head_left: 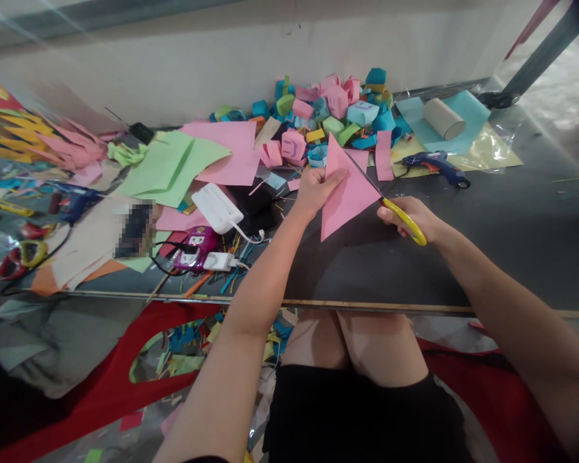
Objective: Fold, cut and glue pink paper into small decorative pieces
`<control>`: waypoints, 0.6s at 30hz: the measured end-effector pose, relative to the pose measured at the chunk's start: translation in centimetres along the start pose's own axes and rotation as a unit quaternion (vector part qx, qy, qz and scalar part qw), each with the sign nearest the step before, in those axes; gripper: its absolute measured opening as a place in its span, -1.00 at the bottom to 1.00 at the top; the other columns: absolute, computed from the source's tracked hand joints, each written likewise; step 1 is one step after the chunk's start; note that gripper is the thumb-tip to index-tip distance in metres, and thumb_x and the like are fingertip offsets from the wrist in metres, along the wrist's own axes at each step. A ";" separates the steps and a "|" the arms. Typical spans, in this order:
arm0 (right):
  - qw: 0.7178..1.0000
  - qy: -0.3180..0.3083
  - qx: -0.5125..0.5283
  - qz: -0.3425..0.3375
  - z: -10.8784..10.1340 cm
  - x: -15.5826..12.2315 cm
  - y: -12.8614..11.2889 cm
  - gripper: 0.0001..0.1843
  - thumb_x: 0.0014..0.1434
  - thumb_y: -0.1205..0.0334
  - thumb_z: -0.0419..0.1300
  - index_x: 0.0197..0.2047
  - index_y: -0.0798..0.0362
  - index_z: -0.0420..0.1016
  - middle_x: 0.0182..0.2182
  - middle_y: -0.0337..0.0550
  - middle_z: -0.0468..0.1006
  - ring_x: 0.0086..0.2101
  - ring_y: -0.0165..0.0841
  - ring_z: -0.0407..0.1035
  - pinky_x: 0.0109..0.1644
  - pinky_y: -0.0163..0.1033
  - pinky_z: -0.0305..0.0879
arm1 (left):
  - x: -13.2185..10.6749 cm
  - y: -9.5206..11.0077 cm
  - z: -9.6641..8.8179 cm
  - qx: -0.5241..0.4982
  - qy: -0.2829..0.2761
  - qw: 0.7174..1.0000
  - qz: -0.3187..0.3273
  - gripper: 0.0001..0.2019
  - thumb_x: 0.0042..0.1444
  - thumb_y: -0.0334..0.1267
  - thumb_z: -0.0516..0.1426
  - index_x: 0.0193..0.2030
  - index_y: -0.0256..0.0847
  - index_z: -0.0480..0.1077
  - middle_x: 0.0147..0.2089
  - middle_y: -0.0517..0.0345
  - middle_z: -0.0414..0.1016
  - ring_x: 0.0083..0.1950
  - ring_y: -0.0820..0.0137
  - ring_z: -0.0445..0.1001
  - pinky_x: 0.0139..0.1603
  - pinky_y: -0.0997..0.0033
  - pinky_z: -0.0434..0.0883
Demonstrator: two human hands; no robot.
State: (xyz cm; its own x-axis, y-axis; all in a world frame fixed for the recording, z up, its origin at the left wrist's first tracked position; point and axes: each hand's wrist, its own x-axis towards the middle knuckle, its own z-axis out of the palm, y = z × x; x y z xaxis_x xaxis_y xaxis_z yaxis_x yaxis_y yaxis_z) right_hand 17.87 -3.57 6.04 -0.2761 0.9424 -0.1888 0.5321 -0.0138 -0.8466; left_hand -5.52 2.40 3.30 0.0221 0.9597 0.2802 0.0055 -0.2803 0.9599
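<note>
Black shorts [367, 411] and bare thighs [313, 341] lie nearest, below the edge of a dark table [511, 251], with both forearms reaching up over it. The left hand [316, 190] is clamped on a piece of pink paper [345, 202], its thumb across the near face. The right hand [424, 215] is closed round the yellow handles of the scissors [399, 213], whose dark blades lie along the paper's upper right edge; how far the blades are parted, I cannot tell. The hands are apart from each other, the paper and blades between them. The paper is roughly triangular, one corner pointing up, in front of the person at the table's middle.

Behind it, near the wall [174, 83], a heap of paper loops [335, 99] spreads in pink, blue, green and yellow. Right of the heap, a cardboard tube [441, 119] lies on a light blue sheet [475, 116], with a blue glue gun [437, 166] just in front. Left of the left hand are a white box [217, 207] with a cable and a purple power strip [201, 239]. Green sheets [166, 167] overlap pink sheets [236, 151] behind these, and another glue gun [77, 200] lies farther left.
</note>
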 end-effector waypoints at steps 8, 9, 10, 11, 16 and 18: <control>1.000 -0.002 -0.019 0.017 0.2 -0.3 -0.5 -0.06 -0.33 -0.82 0.11 -0.53 0.01 0.22 -0.61 -0.23 0.31 -0.69 -0.50 0.18 -0.64 -0.32 0.07 | -0.1 0.2 0.1 -0.008 0.013 1.000 -0.008 -0.34 -0.01 0.05 0.42 -0.65 -0.23 0.04 -0.58 0.33 -0.04 -0.54 0.63 -0.05 -0.51 0.46 -0.11; 1.000 -0.002 -0.016 0.016 0.2 -0.3 -0.4 -0.07 -0.31 -0.80 0.13 -0.54 0.01 0.21 -0.61 -0.23 0.31 -0.69 -0.51 0.18 -0.64 -0.33 0.06 | -0.1 0.3 0.1 -0.009 0.010 1.000 -0.006 -0.33 -0.02 0.06 0.42 -0.65 -0.23 0.04 -0.58 0.33 -0.04 -0.54 0.63 -0.05 -0.52 0.46 -0.11; 1.000 -0.002 -0.012 0.016 0.2 -0.3 -0.3 -0.08 -0.29 -0.79 0.15 -0.54 0.01 0.21 -0.61 -0.23 0.31 -0.69 -0.52 0.17 -0.64 -0.34 0.06 | -0.1 0.3 0.1 -0.009 0.006 1.000 -0.004 -0.32 -0.02 0.08 0.42 -0.65 -0.23 0.04 -0.59 0.33 -0.04 -0.54 0.64 -0.06 -0.52 0.46 -0.12; 1.000 -0.004 -0.008 0.016 0.2 -0.3 -0.2 -0.09 -0.27 -0.77 0.17 -0.54 0.02 0.20 -0.61 -0.24 0.30 -0.69 -0.53 0.16 -0.64 -0.35 0.05 | -0.1 0.3 0.1 -0.010 0.001 1.000 -0.002 -0.32 -0.03 0.09 0.42 -0.66 -0.23 0.03 -0.59 0.33 -0.05 -0.55 0.64 -0.06 -0.53 0.46 -0.12; 1.000 -0.006 0.005 0.015 0.3 -0.2 0.0 -0.13 -0.22 -0.71 0.22 -0.53 0.03 0.22 -0.61 -0.23 0.32 -0.68 -0.54 0.17 -0.64 -0.36 0.07 | -0.1 0.2 0.1 -0.027 -0.004 1.000 -0.008 -0.33 -0.06 0.11 0.43 -0.66 -0.22 0.06 -0.61 0.33 -0.02 -0.55 0.63 -0.03 -0.54 0.47 -0.13; 1.000 0.000 0.009 0.017 0.4 -0.2 -0.1 -0.11 -0.25 -0.73 0.22 -0.53 0.04 0.24 -0.59 -0.20 0.35 -0.69 -0.54 0.18 -0.66 -0.36 0.09 | -0.1 0.2 0.2 -0.033 -0.001 0.999 -0.010 -0.33 -0.07 0.10 0.44 -0.66 -0.23 0.07 -0.61 0.33 0.01 -0.55 0.63 -0.02 -0.54 0.47 -0.14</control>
State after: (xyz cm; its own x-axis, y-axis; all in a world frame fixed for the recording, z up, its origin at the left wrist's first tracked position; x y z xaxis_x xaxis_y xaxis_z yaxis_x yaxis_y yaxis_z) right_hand 17.53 -3.94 5.99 -0.2582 0.9414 -0.2173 0.5272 -0.0512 -0.8482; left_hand -5.35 2.24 3.46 0.0245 0.9651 0.2607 -0.0599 -0.2589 0.9640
